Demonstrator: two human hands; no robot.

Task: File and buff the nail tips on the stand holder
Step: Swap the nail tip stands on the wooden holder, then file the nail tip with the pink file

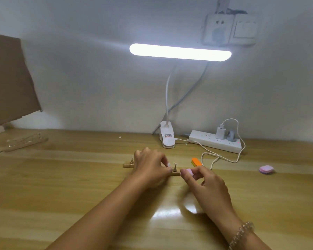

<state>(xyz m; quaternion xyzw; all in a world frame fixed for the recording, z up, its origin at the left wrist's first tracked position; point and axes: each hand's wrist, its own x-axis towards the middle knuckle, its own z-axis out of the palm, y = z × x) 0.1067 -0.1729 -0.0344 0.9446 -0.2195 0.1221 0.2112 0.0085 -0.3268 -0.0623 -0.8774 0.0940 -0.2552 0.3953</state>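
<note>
A small wooden stand holder (128,165) lies on the table, its middle hidden under my left hand. One bare peg (132,161) shows at its left end. A peg at the right end carries a pale nail tip (175,163). My left hand (150,165) lies over the holder, its curled fingers pinching at a peg just left of that nail tip. My right hand (204,181) pinches a small pink buffer block (189,171) between thumb and fingers, right beside the holder's right end.
An orange buffer block (196,162) lies behind my right hand, a pink block (266,169) far right. A clip lamp base (167,137), a power strip (216,141) and a white cable (219,156) sit at the back. Another wooden holder (25,142) lies far left.
</note>
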